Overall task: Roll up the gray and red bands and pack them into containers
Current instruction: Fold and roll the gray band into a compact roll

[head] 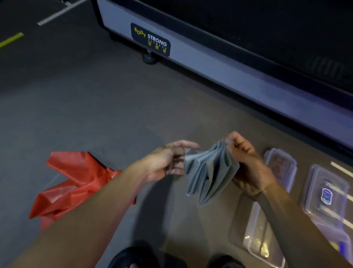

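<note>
Head view: the gray band [210, 173] hangs in loose folds above the floor [85, 109], right hand [246, 160] pinching its top edge, left hand [166, 161] with fingers relaxed, touching its left edge. Red band [69, 184] lies crumpled at left; clear containers [324, 196] sit at right.

Head view: my right hand [246, 166] pinches the pleated gray rubber band [210, 173]; my left hand [167, 162] touches its edge. Crumpled red rubber band [74, 184] at nine o'clock, clear plastic containers [262, 239] at four o'clock.
</note>
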`<state>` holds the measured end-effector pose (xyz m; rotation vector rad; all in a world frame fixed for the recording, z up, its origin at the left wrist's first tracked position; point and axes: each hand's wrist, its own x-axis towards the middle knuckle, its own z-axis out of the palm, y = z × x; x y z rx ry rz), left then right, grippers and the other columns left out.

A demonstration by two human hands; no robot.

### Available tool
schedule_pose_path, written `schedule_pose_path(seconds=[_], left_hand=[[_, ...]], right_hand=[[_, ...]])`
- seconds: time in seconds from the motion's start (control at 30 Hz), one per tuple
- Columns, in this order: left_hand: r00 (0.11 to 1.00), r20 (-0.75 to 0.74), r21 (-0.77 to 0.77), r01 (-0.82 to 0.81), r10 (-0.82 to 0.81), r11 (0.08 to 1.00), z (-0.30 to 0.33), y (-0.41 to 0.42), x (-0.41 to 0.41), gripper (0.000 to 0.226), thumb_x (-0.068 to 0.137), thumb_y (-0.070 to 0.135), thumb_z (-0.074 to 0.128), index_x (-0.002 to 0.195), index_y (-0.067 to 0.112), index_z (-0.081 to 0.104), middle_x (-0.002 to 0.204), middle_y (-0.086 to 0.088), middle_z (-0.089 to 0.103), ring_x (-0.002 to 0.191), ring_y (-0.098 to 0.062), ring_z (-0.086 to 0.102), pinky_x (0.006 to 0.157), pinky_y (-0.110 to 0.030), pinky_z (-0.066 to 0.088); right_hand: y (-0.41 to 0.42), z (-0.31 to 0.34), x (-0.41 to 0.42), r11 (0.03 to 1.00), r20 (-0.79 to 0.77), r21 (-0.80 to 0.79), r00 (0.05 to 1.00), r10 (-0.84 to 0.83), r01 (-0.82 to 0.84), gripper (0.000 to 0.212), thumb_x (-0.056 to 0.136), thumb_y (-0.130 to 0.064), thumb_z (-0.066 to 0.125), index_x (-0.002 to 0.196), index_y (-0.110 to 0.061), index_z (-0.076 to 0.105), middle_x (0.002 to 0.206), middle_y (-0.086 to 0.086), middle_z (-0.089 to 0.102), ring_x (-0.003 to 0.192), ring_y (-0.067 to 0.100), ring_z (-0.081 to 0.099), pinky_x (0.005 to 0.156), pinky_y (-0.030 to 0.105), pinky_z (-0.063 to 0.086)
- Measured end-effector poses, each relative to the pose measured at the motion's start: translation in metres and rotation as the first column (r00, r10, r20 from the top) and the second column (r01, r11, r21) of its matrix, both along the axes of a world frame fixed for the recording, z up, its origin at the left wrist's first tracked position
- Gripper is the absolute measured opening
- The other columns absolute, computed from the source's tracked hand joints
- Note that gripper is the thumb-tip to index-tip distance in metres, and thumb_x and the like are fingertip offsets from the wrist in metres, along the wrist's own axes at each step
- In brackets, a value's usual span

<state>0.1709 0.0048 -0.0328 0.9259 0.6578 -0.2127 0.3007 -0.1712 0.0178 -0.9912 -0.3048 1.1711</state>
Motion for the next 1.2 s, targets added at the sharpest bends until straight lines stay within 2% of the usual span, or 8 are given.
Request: schedule_pose_path(seconds=[0.23,0.4,0.57,0.67,0.87,1.0,1.1,1.2], left_hand=[[0.988,-0.149,-0.032,-0.041,0.036,0.999,-0.043,0.001,0.004,0.05,0.093,0.014,0.036,0.074,0.014,0.082,0.08,-0.007,0.068,0.064,-0.017,0.055,0.05,-0.022,0.046],[0.982,-0.126,0.306,-0.093,0.137,0.947,-0.07,0.004,0.012,0.026,0.094,0.0,0.062,0.078,0.016,0.077,0.075,-0.002,0.07,0.075,-0.018,0.061,0.068,-0.025,0.049],[0.97,-0.179,0.486,-0.057,0.163,0.872,-0.089,0.034,0.032,0.037,0.087,-0.014,0.06,0.082,0.02,0.074,0.061,-0.004,0.06,0.056,-0.016,0.05,0.051,-0.019,0.046],[0.982,-0.132,0.567,-0.04,0.138,0.823,-0.092,0.058,0.049,0.038,0.086,-0.016,0.059,0.085,0.019,0.074,0.055,-0.006,0.058,0.05,-0.017,0.052,0.05,-0.022,0.049],[0.991,-0.086,0.788,0.005,0.102,0.616,-0.096,0.103,0.09,0.048,0.081,-0.018,0.056,0.092,0.024,0.076,0.075,0.018,0.066,0.064,0.001,0.06,0.059,-0.015,0.048],[0.989,-0.146,0.861,0.122,0.009,0.494,-0.114,0.12,0.092,0.05,0.082,-0.012,0.067,0.095,0.036,0.074,0.119,0.001,0.063,0.107,-0.016,0.065,0.103,-0.03,0.051],[0.99,-0.142,0.924,0.129,0.01,0.359,-0.11,0.113,0.078,0.031,0.087,-0.002,0.073,0.107,0.022,0.074,0.113,0.003,0.052,0.101,-0.013,0.057,0.09,-0.003,0.039],[0.994,-0.111,0.918,0.097,0.014,0.384,-0.113,0.097,0.058,0.024,0.091,0.01,0.073,0.097,0.033,0.069,0.098,0.018,0.06,0.088,-0.007,0.062,0.084,-0.006,0.047]], right_hand=[[-0.002,-0.056,-0.005,0.999,-0.071,-0.046,0.997,0.011,-0.014,0.043,0.055,-0.029,0.101,0.082,-0.017,0.07,0.069,0.001,0.049,0.06,0.008,0.051,0.059,0.019,0.049],[0.006,-0.088,-0.01,0.998,-0.08,-0.068,0.997,-0.008,0.002,0.041,0.054,-0.029,0.102,0.082,-0.02,0.073,0.067,-0.005,0.054,0.062,0.002,0.054,0.064,0.015,0.051],[0.011,-0.108,-0.002,0.996,-0.125,-0.089,0.992,0.01,-0.021,0.04,0.06,-0.028,0.1,0.088,-0.018,0.074,0.082,0.01,0.043,0.081,0.022,0.047,0.086,0.036,0.051],[0.014,-0.113,0.002,0.995,-0.175,-0.071,0.983,0.056,-0.069,0.04,0.061,-0.029,0.1,0.089,-0.019,0.073,0.083,0.012,0.041,0.077,0.021,0.045,0.077,0.035,0.043],[0.017,-0.117,0.001,0.984,-0.327,-0.001,0.93,0.167,-0.177,0.04,0.063,-0.018,0.098,0.093,-0.014,0.072,0.087,0.011,0.054,0.075,0.017,0.06,0.07,0.026,0.054],[0.015,-0.12,-0.002,0.972,-0.355,0.01,0.908,0.223,-0.234,0.039,0.067,-0.015,0.096,0.097,-0.013,0.071,0.09,0.013,0.052,0.077,0.018,0.058,0.07,0.026,0.052],[0.013,-0.119,-0.002,0.973,-0.352,0.002,0.91,0.217,-0.231,0.039,0.067,-0.016,0.096,0.097,-0.014,0.071,0.088,0.011,0.052,0.076,0.016,0.057,0.07,0.025,0.05],[0.01,-0.116,-0.002,0.971,-0.315,-0.017,0.923,0.22,-0.238,0.041,0.066,-0.02,0.097,0.097,-0.016,0.071,0.089,0.013,0.045,0.08,0.02,0.049,0.072,0.028,0.047]])
